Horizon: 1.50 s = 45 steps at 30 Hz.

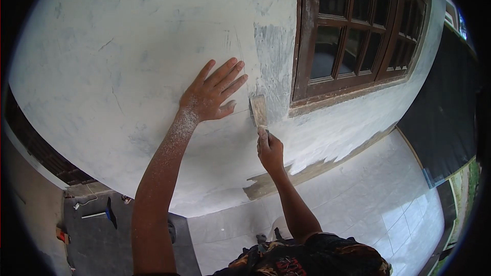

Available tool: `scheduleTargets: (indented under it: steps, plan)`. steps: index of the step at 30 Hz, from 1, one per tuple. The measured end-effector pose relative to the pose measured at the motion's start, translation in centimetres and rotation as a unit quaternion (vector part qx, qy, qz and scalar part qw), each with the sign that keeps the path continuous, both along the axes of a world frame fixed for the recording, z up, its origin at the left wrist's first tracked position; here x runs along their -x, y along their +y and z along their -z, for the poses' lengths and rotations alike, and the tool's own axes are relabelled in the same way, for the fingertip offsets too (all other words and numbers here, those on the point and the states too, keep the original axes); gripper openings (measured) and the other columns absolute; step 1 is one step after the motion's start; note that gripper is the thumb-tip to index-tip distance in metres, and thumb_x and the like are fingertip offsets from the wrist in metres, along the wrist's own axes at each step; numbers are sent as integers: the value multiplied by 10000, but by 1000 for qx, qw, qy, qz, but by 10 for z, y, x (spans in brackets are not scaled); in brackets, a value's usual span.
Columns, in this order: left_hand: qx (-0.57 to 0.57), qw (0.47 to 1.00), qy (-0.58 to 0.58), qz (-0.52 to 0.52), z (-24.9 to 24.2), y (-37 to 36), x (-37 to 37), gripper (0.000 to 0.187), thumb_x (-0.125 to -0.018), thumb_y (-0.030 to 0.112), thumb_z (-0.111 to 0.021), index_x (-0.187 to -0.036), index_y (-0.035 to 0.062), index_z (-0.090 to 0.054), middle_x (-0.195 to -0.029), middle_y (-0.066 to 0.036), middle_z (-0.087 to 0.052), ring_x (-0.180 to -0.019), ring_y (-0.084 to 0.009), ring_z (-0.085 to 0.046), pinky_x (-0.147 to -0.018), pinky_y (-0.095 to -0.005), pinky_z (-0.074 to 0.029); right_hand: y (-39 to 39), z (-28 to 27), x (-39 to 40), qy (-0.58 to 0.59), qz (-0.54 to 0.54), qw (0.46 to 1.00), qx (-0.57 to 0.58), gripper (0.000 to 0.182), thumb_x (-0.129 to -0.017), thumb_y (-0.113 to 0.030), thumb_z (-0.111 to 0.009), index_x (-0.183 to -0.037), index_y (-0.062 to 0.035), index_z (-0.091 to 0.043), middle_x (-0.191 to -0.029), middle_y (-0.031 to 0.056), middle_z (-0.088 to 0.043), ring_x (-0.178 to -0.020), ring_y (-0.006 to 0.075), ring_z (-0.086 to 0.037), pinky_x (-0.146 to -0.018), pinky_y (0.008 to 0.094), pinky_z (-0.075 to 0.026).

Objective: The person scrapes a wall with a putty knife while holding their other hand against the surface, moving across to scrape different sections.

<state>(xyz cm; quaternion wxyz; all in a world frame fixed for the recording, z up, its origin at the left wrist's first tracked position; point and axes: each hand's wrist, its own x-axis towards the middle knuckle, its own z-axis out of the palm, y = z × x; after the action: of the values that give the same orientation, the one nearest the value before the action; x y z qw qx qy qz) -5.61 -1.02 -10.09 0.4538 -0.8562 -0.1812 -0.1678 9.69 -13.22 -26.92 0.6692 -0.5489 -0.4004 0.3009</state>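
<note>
My left hand point(210, 92) lies against the white, patchily coated wall point(138, 66), fingers spread. White dust covers its wrist and forearm. Just right of it, my right hand point(270, 149) is closed around the handle of a putty knife point(259, 110). The wide blade points up and meets the wall, or comes very near it, below a grey, thinly coated strip point(271, 66) beside the window. Most of the handle is hidden in my fingers.
A brown wooden window point(353, 36) with glass panes is set into the wall at right. Below runs a pale tiled floor point(327, 209). Bare cement point(286, 179) shows along the wall's foot. A broom-like tool point(108, 213) is at lower left, and a dark sheet point(440, 117) hangs at right.
</note>
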Motion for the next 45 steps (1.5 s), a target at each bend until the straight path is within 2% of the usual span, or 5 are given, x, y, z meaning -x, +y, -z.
scheduleTargets:
  steps: [16,20,22,25,45]
  plan:
    - [-9,1000,-6,9,1,1,-1,799,-790,587,-660,-1478,284,-389,-1595,-5,-264,-1491,-180,-173,-1230,-501,-65,14,-20,-7,-43,2,999,-6,480,-1022,-378,-504,-725,-3,-540,-547,1,-454,-520,81,-427,-499,292,-377]
    - [12,1000,-8,14,0,2,0,798,-788,580,-666,-1476,283,-393,-1594,-8,-266,-1491,-183,-175,-1230,-500,-66,9,1,-3,-18,-9,1000,-11,492,-1022,-388,-506,-724,2,-542,-541,11,-455,-517,91,-431,-498,300,-376]
    - [10,1000,-8,16,-1,1,1,797,-788,574,-669,-1476,282,-394,-1594,-8,-266,-1491,-184,-176,-1230,-501,-67,3,6,2,18,-15,1000,-9,434,-1041,-345,-482,-708,-68,-502,-557,-44,-427,-463,40,-381,-430,235,-321]
    - [8,1000,-9,15,0,1,0,791,-788,565,-672,-1474,284,-396,-1594,-8,-266,-1490,-185,-178,-1230,-503,-68,14,-8,-4,-23,8,999,-24,491,-1012,-399,-520,-717,-8,-539,-541,13,-453,-515,99,-437,-499,312,-377]
    - [12,1000,-9,21,-1,0,-1,731,-796,522,-666,-1452,307,-428,-1595,-9,-262,-1487,-177,-186,-1221,-513,-103,15,-10,-5,-8,14,1000,-6,517,-1011,-422,-514,-731,9,-570,-539,32,-472,-511,117,-447,-504,323,-386]
